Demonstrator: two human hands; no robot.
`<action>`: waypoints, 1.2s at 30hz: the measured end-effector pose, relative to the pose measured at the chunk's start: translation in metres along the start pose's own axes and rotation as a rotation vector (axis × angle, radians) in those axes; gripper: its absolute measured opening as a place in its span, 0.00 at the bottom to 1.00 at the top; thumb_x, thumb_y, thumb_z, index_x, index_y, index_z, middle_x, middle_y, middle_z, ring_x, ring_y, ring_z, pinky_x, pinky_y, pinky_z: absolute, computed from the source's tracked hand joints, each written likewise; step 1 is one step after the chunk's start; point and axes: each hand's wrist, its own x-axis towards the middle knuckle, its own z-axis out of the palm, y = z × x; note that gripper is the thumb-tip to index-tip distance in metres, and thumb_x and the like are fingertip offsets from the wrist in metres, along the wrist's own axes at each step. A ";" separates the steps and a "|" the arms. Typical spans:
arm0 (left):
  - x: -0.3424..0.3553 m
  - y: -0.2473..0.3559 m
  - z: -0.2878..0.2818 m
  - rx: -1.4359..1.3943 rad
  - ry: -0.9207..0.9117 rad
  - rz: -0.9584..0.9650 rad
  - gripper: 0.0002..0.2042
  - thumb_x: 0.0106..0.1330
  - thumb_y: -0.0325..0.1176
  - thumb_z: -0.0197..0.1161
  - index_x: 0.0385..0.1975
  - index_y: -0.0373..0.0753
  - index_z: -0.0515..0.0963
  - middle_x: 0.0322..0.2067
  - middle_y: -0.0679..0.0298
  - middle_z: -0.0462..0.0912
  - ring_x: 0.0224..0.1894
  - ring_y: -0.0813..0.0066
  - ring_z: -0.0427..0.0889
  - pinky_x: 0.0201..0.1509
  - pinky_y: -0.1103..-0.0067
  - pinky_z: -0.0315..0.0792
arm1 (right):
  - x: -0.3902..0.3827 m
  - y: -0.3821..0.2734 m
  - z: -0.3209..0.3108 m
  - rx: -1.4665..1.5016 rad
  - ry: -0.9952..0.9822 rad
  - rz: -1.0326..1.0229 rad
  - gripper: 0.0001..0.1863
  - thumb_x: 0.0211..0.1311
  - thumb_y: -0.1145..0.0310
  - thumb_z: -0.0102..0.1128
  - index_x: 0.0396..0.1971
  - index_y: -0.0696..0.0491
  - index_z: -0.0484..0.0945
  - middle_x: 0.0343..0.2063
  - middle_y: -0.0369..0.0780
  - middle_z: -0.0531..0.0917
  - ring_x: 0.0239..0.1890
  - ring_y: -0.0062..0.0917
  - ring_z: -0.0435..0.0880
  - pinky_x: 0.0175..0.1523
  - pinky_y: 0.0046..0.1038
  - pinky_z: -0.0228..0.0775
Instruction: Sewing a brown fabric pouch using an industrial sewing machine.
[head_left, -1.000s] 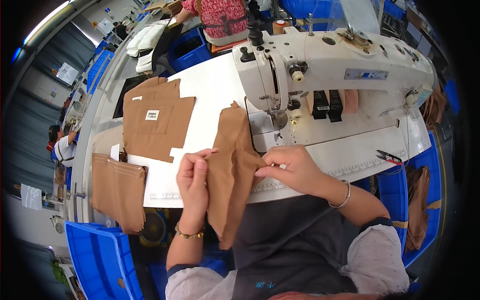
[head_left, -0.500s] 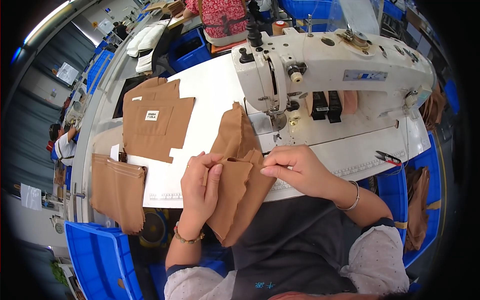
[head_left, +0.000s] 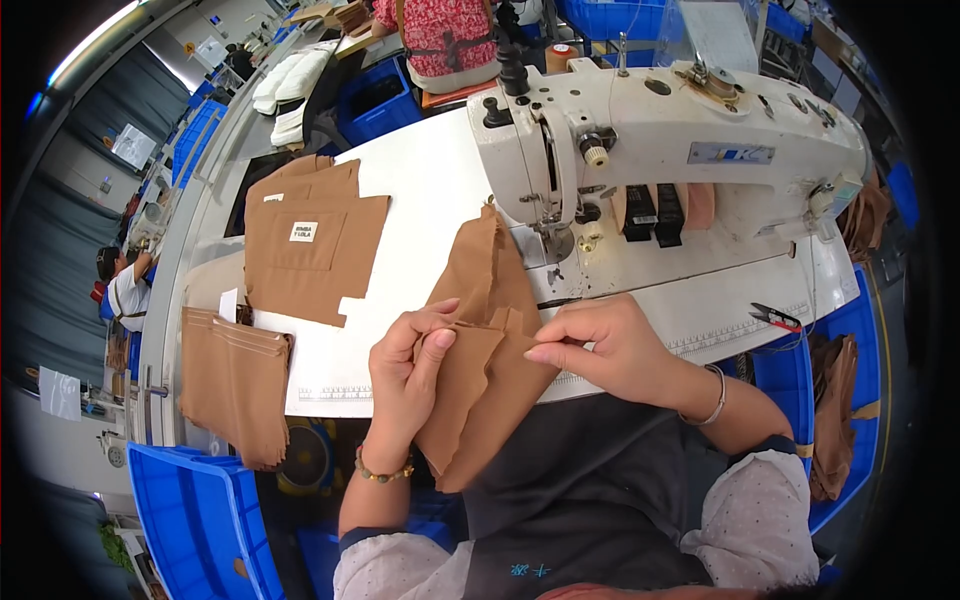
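A brown fabric piece (head_left: 480, 400) hangs over the table's front edge, its upper end lying on the white top beside the sewing machine (head_left: 690, 140). My left hand (head_left: 410, 360) pinches its folded upper edge between thumb and fingers. On the other side, my right hand (head_left: 600, 345) is closed at the cloth's right edge, thumb against forefinger. Layers of the cloth stand slightly apart between the two hands. The needle area (head_left: 555, 240) of the machine is just beyond the cloth, which does not lie under it.
Brown panels with a white label (head_left: 315, 255) lie at the left of the table, with a folded brown stack (head_left: 235, 385) nearer me. Thread snips (head_left: 775, 317) rest at the right edge. Blue bins (head_left: 205, 510) flank the table. A person in red (head_left: 450, 40) sits beyond.
Both hands have shifted slightly to the right with the cloth. The cloth's far end has spread a little beside the machine.
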 end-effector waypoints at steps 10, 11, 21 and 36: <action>0.000 0.018 -0.081 0.368 0.126 0.077 0.01 0.66 0.21 0.65 0.34 0.31 0.80 0.30 0.61 0.84 0.36 0.75 0.84 0.43 0.81 0.75 | 0.039 -0.018 0.058 -0.485 0.086 -0.915 0.13 0.58 0.70 0.58 0.40 0.60 0.82 0.34 0.43 0.86 0.34 0.33 0.87 0.37 0.29 0.80; 0.006 0.047 -0.089 0.504 0.133 0.175 0.02 0.63 0.21 0.67 0.32 0.31 0.81 0.28 0.60 0.84 0.32 0.74 0.83 0.39 0.79 0.75 | 0.048 -0.022 0.066 -0.536 0.169 -1.061 0.13 0.55 0.69 0.58 0.36 0.61 0.82 0.32 0.44 0.85 0.34 0.33 0.86 0.36 0.29 0.79; 0.110 0.091 -0.019 1.393 -0.507 0.370 0.08 0.63 0.38 0.66 0.25 0.43 0.81 0.24 0.60 0.82 0.30 0.58 0.84 0.35 0.68 0.74 | 0.044 0.009 0.034 -0.935 0.162 -1.098 0.12 0.43 0.67 0.60 0.27 0.59 0.81 0.33 0.43 0.83 0.34 0.28 0.82 0.34 0.23 0.72; 0.125 -0.055 0.062 0.569 -0.609 -0.005 0.06 0.63 0.28 0.70 0.36 0.33 0.84 0.30 0.61 0.86 0.33 0.73 0.84 0.38 0.75 0.77 | 0.007 0.098 -0.009 -1.022 -0.053 -0.838 0.08 0.37 0.69 0.60 0.13 0.55 0.71 0.14 0.35 0.67 0.15 0.21 0.71 0.16 0.24 0.65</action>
